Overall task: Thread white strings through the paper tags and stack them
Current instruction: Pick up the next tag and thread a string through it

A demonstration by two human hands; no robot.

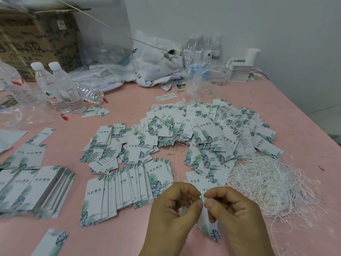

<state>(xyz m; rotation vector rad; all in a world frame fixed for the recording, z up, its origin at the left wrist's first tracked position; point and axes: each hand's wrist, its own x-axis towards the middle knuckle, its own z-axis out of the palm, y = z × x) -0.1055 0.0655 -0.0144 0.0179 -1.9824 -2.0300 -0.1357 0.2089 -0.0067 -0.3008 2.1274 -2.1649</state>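
Paper tag (210, 230) pinched by both hands (203, 202); nearby tags (158, 174) read "纬宸服饰".

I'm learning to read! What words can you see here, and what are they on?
"纬宸服饰": on the paper tags.
"MOTEL": on the white plastic bag.
Cardboard box: big print, too blurred to read.
Water bottle labels: too small to read.
Small print on the tag backs: too small to read.

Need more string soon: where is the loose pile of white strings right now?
In the head view the white strings lie tangled on the pink table at the right, just right of the right hand and below the big heap of tags.
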